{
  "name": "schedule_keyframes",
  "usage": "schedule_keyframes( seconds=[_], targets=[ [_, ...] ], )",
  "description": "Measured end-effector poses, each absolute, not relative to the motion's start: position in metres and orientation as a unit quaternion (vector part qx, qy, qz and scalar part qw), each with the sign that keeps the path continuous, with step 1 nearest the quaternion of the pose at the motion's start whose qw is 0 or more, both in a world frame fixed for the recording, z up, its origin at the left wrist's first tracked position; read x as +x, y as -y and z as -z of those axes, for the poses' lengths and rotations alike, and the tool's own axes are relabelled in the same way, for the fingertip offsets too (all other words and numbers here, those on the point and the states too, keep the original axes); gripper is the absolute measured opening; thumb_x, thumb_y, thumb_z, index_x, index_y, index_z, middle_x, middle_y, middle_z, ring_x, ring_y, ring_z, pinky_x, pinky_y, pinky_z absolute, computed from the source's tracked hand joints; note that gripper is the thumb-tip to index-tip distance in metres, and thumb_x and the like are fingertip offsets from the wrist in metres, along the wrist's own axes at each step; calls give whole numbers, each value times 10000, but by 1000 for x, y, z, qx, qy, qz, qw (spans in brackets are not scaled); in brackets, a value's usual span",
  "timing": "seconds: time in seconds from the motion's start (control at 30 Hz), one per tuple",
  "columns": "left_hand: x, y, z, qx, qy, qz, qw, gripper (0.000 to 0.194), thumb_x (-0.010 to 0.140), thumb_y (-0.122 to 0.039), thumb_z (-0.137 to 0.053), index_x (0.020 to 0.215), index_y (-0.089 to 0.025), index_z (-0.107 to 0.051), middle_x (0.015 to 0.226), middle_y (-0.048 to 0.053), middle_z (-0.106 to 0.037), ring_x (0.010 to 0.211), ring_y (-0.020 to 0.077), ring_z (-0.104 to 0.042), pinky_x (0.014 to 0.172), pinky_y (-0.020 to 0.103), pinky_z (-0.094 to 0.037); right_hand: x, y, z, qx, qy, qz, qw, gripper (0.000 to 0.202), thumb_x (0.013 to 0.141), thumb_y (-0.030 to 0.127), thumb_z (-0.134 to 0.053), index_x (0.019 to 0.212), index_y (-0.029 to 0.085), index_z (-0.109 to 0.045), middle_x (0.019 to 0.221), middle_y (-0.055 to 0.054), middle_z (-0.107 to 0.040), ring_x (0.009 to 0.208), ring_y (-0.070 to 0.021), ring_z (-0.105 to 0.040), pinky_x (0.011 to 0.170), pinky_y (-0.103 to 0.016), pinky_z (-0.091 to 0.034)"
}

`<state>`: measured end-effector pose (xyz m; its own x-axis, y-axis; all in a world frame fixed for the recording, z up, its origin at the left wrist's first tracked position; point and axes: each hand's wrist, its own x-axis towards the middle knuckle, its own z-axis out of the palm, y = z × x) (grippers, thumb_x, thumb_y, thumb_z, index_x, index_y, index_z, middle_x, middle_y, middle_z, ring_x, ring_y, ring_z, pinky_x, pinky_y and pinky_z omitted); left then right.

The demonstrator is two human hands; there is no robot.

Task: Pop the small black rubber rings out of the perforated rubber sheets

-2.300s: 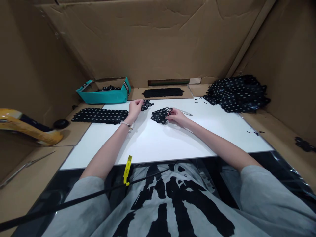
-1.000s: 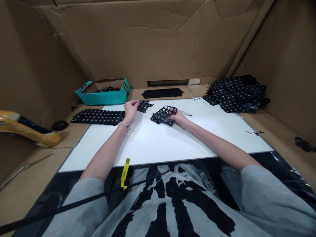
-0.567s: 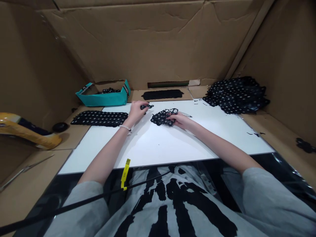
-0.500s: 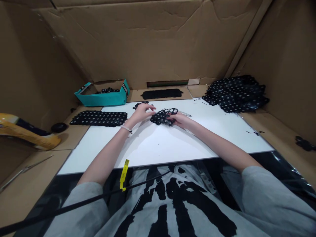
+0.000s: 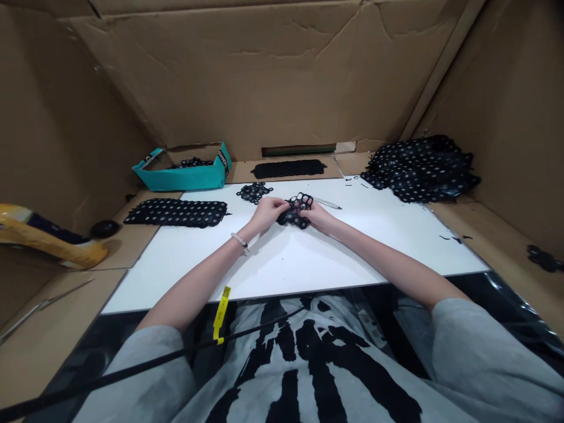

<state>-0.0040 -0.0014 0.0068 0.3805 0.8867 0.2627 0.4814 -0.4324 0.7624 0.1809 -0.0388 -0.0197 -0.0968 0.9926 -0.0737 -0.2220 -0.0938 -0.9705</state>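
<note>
Above the middle of the white board (image 5: 282,264), a small bent piece of black perforated sheet (image 5: 292,220) with round holes is between my hands. My left hand (image 5: 267,214) pinches its left edge with thumb and fingertips together. On the opposite side my right hand (image 5: 319,216) grips the piece, fingers partly hidden behind it. Loose black rings (image 5: 254,192) form a small pile just beyond my left hand. A pen-like tool (image 5: 326,202) lies behind my right hand.
A flat black dotted sheet (image 5: 176,212) lies at left, near a teal box (image 5: 180,177) holding dotted pieces. Another black strip (image 5: 288,168) rests at the back. A large dotted pile (image 5: 420,169) is at back right. Tweezers (image 5: 44,304) and a yellow object (image 5: 53,241) are far left.
My left hand has moved right from beside the ring pile and closed on the perforated sheet. The ring pile is now uncovered. My right hand keeps its hold.
</note>
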Motion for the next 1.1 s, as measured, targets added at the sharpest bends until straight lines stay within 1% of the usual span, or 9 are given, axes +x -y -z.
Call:
schedule_keyframes(
  seconds=[0.1, 0.2, 0.37, 0.5, 0.6, 0.7, 0.83, 0.97, 1.1],
  targets=[
    [-27, -23, -4, 672, -521, -437, 293, 228, 827, -341, -635, 809, -181, -797, 870, 76, -801, 839, 262, -706, 766, 359, -530, 182, 38, 19, -453, 405, -612, 506, 367, 495, 77, -586, 833, 216, -557, 822, 27, -666, 828, -187, -657, 745, -304, -518],
    [-62, -48, -6, 624, -575, -496, 183, 211, 824, -329, -650, 838, -175, -794, 930, 94, -800, 926, 275, -705, 865, 374, -516, 184, 39, 16, -453, 398, -615, 507, 359, 477, 65, -573, 797, 221, -525, 859, 18, -658, 890, -204, -664, 702, -287, -508],
    [-96, -65, -3, 691, -585, -421, 54, 146, 823, -303, -672, 810, -215, -788, 986, 99, -770, 1048, 310, -639, 1051, 462, -404, 186, 40, 13, -454, 404, -623, 492, 336, 492, 80, -606, 790, 226, -555, 840, 12, -673, 906, -214, -662, 639, -263, -481],
    [-87, -57, -7, 725, -568, -389, 11, 268, 914, -341, -578, 965, -204, -802, 1102, 145, -741, 1132, 355, -554, 1037, 511, -365, 187, 41, 11, -456, 411, -632, 473, 337, 515, 110, -636, 832, 223, -614, 781, 0, -681, 850, -210, -650, 655, -279, -484],
    [-67, -41, -15, 793, -480, -372, 56, 307, 921, -380, -583, 1056, -195, -787, 1081, 125, -754, 1041, 315, -599, 997, 468, -393, 188, 43, 10, -443, 422, -634, 473, 334, 515, 124, -648, 836, 212, -621, 765, 5, -681, 849, -193, -643, 704, -276, -481],
    [-40, -18, -20, 873, -371, -287, 135, 284, 848, -450, -691, 985, -224, -794, 983, 83, -775, 969, 287, -616, 958, 432, -417, 186, 45, 9, -414, 427, -640, 486, 357, 480, 99, -664, 808, 211, -579, 805, 25, -680, 882, -181, -650, 781, -279, -489],
    [-15, 6, -20, 879, -363, -267, 159, 281, 765, -453, -777, 945, -238, -790, 958, 67, -778, 982, 295, -604, 912, 425, -443, 183, 48, 4, -376, 408, -636, 536, 426, 431, 45, -635, 795, 224, -504, 858, 57, -665, 922, -178, -664, 876, -298, -500],
    [-9, 11, -21, 830, -406, -302, 236, 226, 735, -389, -784, 871, -209, -788, 891, 62, -782, 885, 258, -663, 821, 374, -488, 184, 49, -4, -381, 409, -634, 534, 394, 454, 59, -634, 794, 226, -523, 808, 60, -649, 888, -169, -648, 807, -267, -497],
    [-7, 14, -18, 792, -423, -346, 272, 215, 732, -371, -769, 836, -184, -780, 889, 62, -789, 862, 232, -688, 775, 325, -500, 185, 52, -9, -421, 405, -653, 482, 292, 569, 224, -779, 756, 216, -555, 717, 36, -637, 719, -146, -589, 665, -261, -468]
  ],
)
